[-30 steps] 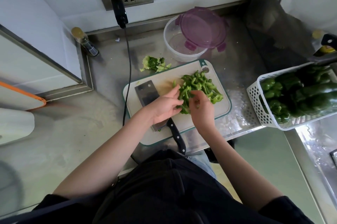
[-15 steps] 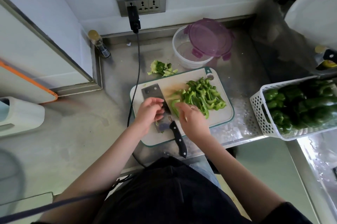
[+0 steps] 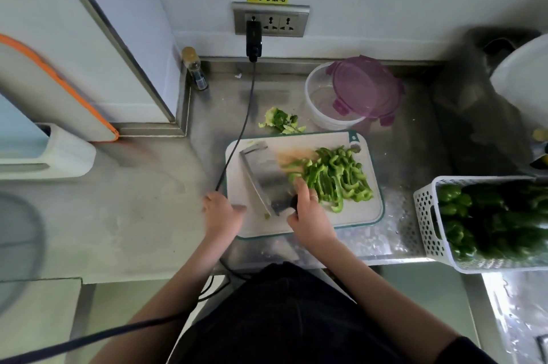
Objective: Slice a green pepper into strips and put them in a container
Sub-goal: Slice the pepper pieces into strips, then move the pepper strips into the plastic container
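Note:
A pile of green pepper strips (image 3: 336,176) lies on the right half of the white cutting board (image 3: 358,214). A cleaver (image 3: 264,173) lies on the board's left half, its blade tilted up on one edge. My right hand (image 3: 308,215) grips the cleaver's dark handle just left of the strips. My left hand (image 3: 221,214) rests at the board's left edge with relaxed fingers, holding nothing. Behind the board stands a clear round container (image 3: 329,102) with its purple lid (image 3: 364,89) leaning over its right side.
Pepper scraps (image 3: 281,122) lie between board and container. A white basket of whole green peppers (image 3: 492,221) stands at the right. A black cable (image 3: 237,144) runs from the wall socket (image 3: 271,21) past the board's left side. A small bottle (image 3: 195,70) stands in the corner.
Both hands left the pepper pile. My right hand took hold of the cleaver's handle and tipped the blade up. My left hand drew back to the board's left edge.

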Available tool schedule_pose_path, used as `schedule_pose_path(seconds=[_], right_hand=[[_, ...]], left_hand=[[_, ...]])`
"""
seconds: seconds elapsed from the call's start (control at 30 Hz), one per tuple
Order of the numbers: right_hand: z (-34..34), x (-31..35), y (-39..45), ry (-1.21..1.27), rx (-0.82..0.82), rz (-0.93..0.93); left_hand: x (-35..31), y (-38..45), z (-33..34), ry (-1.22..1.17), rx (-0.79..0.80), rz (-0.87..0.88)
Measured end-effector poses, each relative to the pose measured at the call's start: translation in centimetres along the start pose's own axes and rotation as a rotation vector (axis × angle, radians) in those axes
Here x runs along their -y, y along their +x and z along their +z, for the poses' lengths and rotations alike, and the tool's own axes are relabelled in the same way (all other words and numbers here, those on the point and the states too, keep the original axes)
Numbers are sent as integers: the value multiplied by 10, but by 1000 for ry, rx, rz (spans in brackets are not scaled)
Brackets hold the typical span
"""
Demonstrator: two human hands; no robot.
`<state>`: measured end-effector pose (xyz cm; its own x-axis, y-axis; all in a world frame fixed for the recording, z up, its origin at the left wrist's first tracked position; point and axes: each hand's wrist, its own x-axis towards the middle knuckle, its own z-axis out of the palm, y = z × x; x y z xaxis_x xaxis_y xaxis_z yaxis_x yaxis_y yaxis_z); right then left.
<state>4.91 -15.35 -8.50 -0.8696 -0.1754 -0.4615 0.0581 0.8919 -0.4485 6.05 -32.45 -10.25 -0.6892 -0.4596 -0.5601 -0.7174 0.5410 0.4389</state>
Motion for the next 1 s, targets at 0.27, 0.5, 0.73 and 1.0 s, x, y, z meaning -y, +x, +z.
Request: schedule_pose_path(seconds=[0.27,0.5,0.73,1.0], right_hand=[[-58,-75,-11,256,-468,175],[-68,-139,-6,384,-455,374],[-60,-136,-4,436,-384,381],[-55,-113,-20,506,-357,331]], left_hand=[[-14,17,5,-9,46,-317],[-13,-1,27,211,-200,91],[13,3,44,557,-150,458],[44,16,28,614,-161,442]])
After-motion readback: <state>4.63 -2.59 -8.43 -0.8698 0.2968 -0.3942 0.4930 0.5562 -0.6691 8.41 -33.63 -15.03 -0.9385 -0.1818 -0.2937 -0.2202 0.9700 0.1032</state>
